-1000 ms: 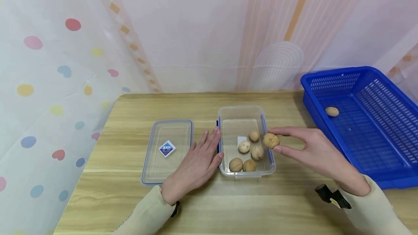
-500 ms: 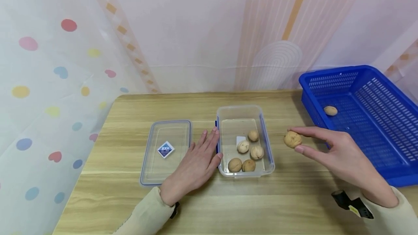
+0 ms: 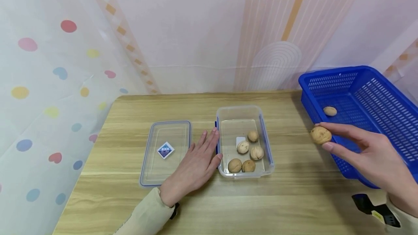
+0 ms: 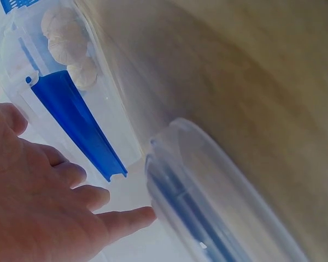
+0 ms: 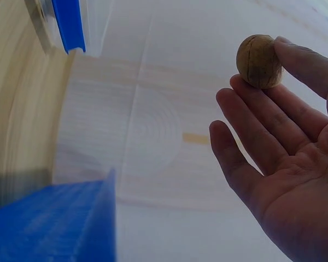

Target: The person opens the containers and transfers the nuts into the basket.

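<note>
My right hand (image 3: pixel 372 155) pinches a walnut (image 3: pixel 320 135) between thumb and fingers, held above the near left rim of the blue basket (image 3: pixel 318 113). In the right wrist view the same walnut (image 5: pixel 259 61) sits at the fingertips, the other fingers stretched out. My left hand (image 3: pixel 196 166) lies flat with straight fingers, fingertips at the left side of the clear plastic container (image 3: pixel 240 113). Several walnuts (image 3: pixel 257 152) lie inside that container. A blue side latch (image 4: pixel 76 120) hangs on its wall beside the left hand in the left wrist view. Another walnut (image 3: pixel 330 111) rests in the basket.
The clear lid (image 3: pixel 156 171) with a blue seal and a diamond-shaped sticker (image 3: pixel 166 150) lies on the wooden table (image 3: pixel 228 209), left of the container. A patterned cloth (image 3: pixel 196 28) hangs behind the table. The basket stands at the right.
My right hand has carried the walnut rightward, from the container's right edge to the basket's left rim. The left hand stays at the container's side.
</note>
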A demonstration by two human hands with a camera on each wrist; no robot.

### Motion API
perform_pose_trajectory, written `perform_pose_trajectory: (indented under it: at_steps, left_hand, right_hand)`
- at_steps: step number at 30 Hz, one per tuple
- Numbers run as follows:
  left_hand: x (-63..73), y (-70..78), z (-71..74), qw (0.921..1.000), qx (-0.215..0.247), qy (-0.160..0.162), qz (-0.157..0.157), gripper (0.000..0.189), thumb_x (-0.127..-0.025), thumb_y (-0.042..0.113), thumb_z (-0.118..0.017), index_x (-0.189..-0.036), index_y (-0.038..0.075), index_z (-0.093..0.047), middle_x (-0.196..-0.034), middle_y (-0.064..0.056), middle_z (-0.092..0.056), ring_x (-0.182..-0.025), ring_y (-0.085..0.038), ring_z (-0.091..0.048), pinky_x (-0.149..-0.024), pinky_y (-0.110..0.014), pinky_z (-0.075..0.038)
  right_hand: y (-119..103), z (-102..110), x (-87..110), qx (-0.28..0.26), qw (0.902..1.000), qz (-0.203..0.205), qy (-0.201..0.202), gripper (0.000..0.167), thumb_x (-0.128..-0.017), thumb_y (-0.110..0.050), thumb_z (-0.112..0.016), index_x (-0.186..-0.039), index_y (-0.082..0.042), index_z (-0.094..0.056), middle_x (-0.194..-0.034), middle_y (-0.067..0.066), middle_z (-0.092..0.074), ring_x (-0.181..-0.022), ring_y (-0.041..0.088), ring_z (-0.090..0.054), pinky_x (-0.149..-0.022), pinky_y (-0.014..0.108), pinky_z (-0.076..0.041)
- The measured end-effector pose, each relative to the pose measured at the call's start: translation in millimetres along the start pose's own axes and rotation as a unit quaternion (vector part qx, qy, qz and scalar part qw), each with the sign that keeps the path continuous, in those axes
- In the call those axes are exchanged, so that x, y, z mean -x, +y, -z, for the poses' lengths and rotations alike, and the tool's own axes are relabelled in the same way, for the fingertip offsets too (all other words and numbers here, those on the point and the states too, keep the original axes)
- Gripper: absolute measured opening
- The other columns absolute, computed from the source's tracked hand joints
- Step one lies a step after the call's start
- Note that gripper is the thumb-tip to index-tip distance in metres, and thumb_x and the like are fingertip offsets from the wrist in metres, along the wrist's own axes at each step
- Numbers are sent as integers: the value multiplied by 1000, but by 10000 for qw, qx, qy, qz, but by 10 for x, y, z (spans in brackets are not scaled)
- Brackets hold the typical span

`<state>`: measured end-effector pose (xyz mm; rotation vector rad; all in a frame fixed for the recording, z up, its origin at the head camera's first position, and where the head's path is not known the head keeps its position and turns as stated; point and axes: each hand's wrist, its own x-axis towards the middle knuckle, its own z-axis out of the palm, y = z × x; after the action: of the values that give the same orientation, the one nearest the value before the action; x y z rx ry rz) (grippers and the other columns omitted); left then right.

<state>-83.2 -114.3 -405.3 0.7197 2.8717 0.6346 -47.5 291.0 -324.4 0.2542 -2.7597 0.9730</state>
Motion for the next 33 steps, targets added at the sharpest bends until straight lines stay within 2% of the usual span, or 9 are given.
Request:
perform_pose_trajectory:
  at_steps: [1, 3, 6, 8, 12, 20, 25, 29, 33]
  left_hand:
    - [-1, -1, -3, 10000, -17, -1, 5, 66, -113, 44, -32, -167, 11, -13, -173, -1, -8, -158, -30, -10, -118, -69, -24]
    - [-1, -2, -5, 10000, -11, -9, 19, 66, -113, 44, -32, -167, 11, -13, -173, -1, -8, -158, -29, -10, -118, -69, -24]
    - [-1, -2, -3, 10000, -9, -5, 23, 66, -113, 44, -32, -167, 11, -14, -173, -1, -8, -158, -30, -10, -118, -69, -24]
    - [1, -1, -1, 10000, -8, -18, 18, 66, -113, 44, -32, -167, 11, -13, -173, -1, -8, -158, -30, -10, -118, -69, -24]
    - [0, 1, 0, 10000, -20, -33, -14, 66, -113, 43, -32, -167, 11, -13, -172, -1, -8, -158, -30, -10, -118, -68, -24]
    - [0, 2, -10, 10000, -18, 28, -33, 66, -113, 42, -33, -166, 9, -13, -172, -2, -10, -158, -31, -12, -117, -69, -26]
    - [2, -4, -14, 10000, 3, 31, -71, 66, -113, 43, -32, -166, 9, -13, -172, -3, -10, -158, -33, -13, -117, -69, -26]
    - [1, -11, -17, 9999, 15, 62, -81, 66, -113, 42, -32, -166, 9, -13, -172, -3, -10, -158, -33, -13, -117, -70, -26]
    - [2, -11, -16, 9999, 7, 68, -78, 66, -113, 43, -32, -166, 9, -14, -172, -2, -10, -158, -33, -13, -116, -70, -26]
  right_hand:
    - [13, 13, 6, 41, 10000, -16, 47, 44, -94, -19, -79, -138, -17, -69, -131, 16, -69, -127, -14, -46, -89, -5, -29]
    - [37, 39, 13, -57, 9998, 47, 166, 43, -95, -15, -78, -137, -12, -68, -132, 13, -69, -125, -14, -48, -90, -5, -30]
    - [63, 80, 16, -274, 9988, 211, 359, 45, -94, -7, -76, -138, -10, -67, -131, -11, -67, -117, -22, -46, -90, -3, -34]
    - [83, 106, 23, -412, 9976, 290, 476, 48, -94, -2, -75, -140, -10, -66, -129, -27, -61, -117, -20, -49, -91, -2, -36]
    - [117, 155, 35, -551, 9955, 339, 686, 53, -93, 5, -73, -142, -14, -64, -131, -24, -60, -117, -15, -51, -92, 1, -37]
    - [191, 264, -4, -909, 9908, 576, 823, 47, -93, 16, -65, -138, 1, -64, -126, -26, -63, -115, -9, -57, -91, 4, -42]
    - [398, 314, -55, -969, 9907, 486, 824, 47, -95, 15, -63, -140, 1, -62, -123, -26, -64, -111, -9, -59, -89, 3, -43]
    - [573, 359, -123, -694, 9930, 370, 877, 45, -98, 9, -64, -142, 0, -61, -120, -29, -62, -107, -10, -59, -87, 3, -43]
    - [618, 416, -180, -517, 9952, 156, 818, 42, -100, 4, -63, -142, 4, -59, -116, -32, -59, -103, -13, -57, -86, 1, -42]
